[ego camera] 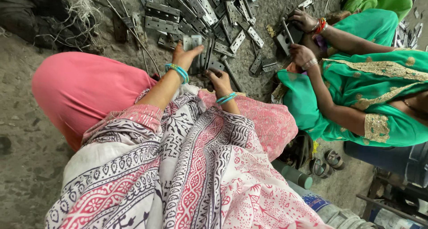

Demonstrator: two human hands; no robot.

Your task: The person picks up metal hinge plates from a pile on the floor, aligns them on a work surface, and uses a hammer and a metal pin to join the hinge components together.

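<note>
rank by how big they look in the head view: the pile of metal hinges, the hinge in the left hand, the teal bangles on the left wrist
1. pile of metal hinges, spread over the floor, by far the largest.
2. hinge held in the left hand.
3. teal bangles on that wrist.

The last two look close in size and the hand covers part of the hinge, so their order is unsure.

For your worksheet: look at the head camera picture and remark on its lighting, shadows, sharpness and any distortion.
Head view: soft, even daylight, no glare; faint shadow under the left hand and right hand among the metal hinges; the patterned scarf close to the lens is sharp; wide-angle stretch at the edges; the co-worker's green clothing is vivid, not blown out.
</note>
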